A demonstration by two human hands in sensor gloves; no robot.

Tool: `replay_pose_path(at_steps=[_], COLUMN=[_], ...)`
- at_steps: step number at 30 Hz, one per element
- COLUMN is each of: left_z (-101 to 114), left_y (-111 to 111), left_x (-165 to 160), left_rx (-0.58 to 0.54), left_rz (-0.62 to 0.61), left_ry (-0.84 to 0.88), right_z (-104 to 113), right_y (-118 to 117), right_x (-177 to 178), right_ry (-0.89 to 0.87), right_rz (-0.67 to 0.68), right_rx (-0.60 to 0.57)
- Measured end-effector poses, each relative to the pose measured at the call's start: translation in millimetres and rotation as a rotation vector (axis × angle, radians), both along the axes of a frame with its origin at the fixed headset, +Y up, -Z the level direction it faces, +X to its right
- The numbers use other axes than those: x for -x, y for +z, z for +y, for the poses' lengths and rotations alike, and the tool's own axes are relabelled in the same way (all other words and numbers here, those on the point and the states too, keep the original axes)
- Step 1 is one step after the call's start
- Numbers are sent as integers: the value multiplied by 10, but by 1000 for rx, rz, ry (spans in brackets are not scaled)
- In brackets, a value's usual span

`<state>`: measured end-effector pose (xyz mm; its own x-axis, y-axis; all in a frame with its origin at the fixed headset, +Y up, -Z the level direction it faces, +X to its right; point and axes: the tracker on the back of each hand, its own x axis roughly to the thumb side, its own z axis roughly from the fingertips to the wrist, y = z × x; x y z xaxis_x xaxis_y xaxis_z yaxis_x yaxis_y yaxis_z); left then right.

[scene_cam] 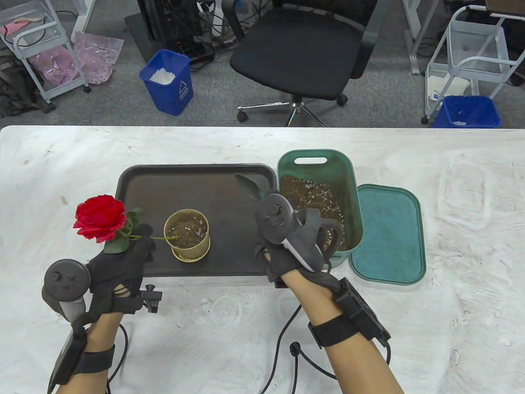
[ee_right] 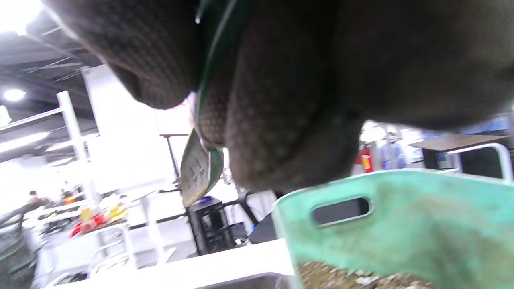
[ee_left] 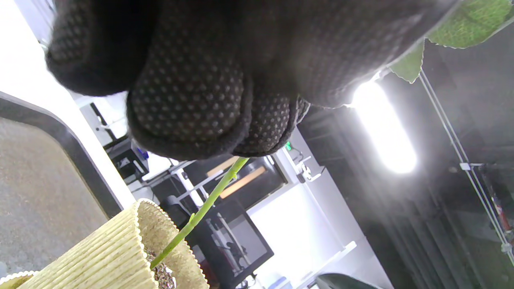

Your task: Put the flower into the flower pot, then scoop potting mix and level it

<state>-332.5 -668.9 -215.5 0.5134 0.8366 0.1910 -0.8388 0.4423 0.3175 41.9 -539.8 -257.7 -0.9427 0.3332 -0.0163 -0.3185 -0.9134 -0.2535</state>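
A red rose [scene_cam: 99,216] with green leaves leans out to the left of the ribbed gold flower pot [scene_cam: 187,235], which stands on a black tray [scene_cam: 197,180]. Its thin green stem [ee_left: 200,210] runs from my left hand [scene_cam: 123,254] down into the soil in the pot [ee_left: 120,253]. My left hand's fingers [ee_left: 188,108] pinch the stem. My right hand [scene_cam: 283,242] grips a green trowel [scene_cam: 249,184], whose blade [ee_right: 198,168] points away over the tray. The hand hovers beside the green tub of potting mix [scene_cam: 320,201].
The tub's green lid [scene_cam: 387,234] lies flat to its right on the white table [scene_cam: 61,164]. A small black clamp [scene_cam: 151,296] sits at the tray's near left corner. Cables trail from both wrists. A black office chair [scene_cam: 303,53] and blue bins stand beyond the table.
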Motion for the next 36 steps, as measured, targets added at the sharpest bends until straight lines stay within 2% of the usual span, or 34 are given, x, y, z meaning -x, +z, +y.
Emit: replay_pose_path(at_steps=[3,6,11,16,19,25,27,32,36], left_z=[0,-3,-5,-21,-36,-41,-36,-32,-30], left_y=[3,5,7,3,-6,-9,-9,-13,-13], left_x=[-8,-19,-23,8,30,57,55,58,61], left_rx=[-2,-4,-6,-2,3,8,9,8,8], left_rz=[-3,-6,-4,23,33,50,51,43,43], left_ry=[-4,-7,-15,-3,16,23,27,21,18], right_z=[49,-12,-336,-665,-809,-924,-950,-1057,-1164], right_y=[-81,-210,-585,-958,-1098,-1219,-1252,-1334,-1353], right_x=[-312,-643,-994,-1040,-994,-902,-873,-812,-812], right_ry=[-55,-92,-20,-9,-22,0,-56,-166,-396], right_rz=[-92,-186,-277,-288,-270,-235,-221,-195,-182], right_rx=[17,73,271,449,506,564,571,789,905])
